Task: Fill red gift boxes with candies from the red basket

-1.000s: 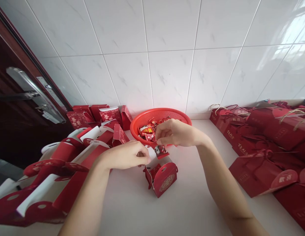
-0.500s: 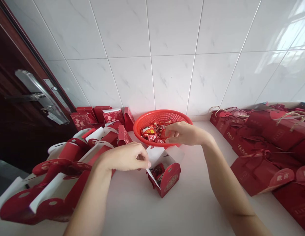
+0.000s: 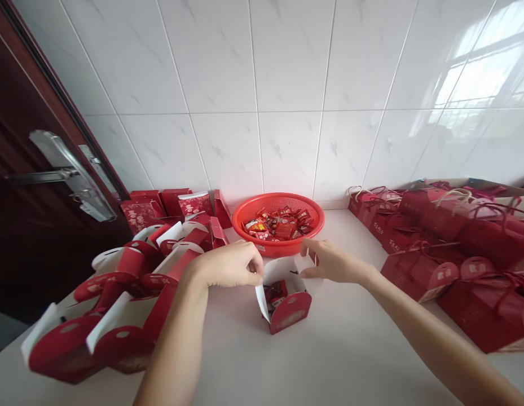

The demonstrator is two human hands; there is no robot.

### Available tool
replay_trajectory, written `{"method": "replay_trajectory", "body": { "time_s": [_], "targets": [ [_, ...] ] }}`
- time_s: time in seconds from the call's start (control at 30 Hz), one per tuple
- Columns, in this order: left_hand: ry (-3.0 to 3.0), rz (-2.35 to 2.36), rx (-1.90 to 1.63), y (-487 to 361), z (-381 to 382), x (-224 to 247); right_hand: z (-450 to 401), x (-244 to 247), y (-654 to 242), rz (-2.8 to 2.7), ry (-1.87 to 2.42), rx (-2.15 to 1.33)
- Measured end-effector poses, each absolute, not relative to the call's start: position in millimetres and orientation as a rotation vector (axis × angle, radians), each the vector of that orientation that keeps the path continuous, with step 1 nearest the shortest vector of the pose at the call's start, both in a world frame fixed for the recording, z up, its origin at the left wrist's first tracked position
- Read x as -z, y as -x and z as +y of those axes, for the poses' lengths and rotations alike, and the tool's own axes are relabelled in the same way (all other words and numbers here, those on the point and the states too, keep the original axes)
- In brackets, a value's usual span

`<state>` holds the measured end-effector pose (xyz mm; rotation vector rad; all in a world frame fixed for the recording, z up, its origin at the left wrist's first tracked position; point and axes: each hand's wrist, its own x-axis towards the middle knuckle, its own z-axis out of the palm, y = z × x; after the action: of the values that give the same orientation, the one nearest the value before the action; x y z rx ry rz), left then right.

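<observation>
A small red gift box with a white inside stands open on the table in front of me. Wrapped candies lie in it. My left hand pinches the box's left flap between thumb and fingers. On the other side, my right hand has thumb and fingertips closed on the right flap. Just behind the box sits a red plastic basket holding many wrapped candies.
Several open red boxes stand in rows at the left, with red packets behind them against the tiled wall. Closed red boxes with cord handles crowd the right side. A dark door is at far left.
My right hand has come from over the candy basket down to the box's right flap. My left hand keeps its pinch on the left flap. The view has shifted slightly.
</observation>
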<state>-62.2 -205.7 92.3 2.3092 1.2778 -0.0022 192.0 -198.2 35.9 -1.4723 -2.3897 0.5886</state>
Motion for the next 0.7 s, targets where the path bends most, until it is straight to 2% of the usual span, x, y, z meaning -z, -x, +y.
{"method": "replay_trajectory", "body": {
  "time_s": [0.27, 0.7],
  "targets": [
    [-2.352, 1.249, -0.020, 51, -211, -91, -244, -11, -196, -2.016, 1.326, -0.700],
    [-2.286, 1.287, 0.134, 37, -208, -83, -249, 28, -184, -1.744, 0.865, -0.780]
  ]
}}
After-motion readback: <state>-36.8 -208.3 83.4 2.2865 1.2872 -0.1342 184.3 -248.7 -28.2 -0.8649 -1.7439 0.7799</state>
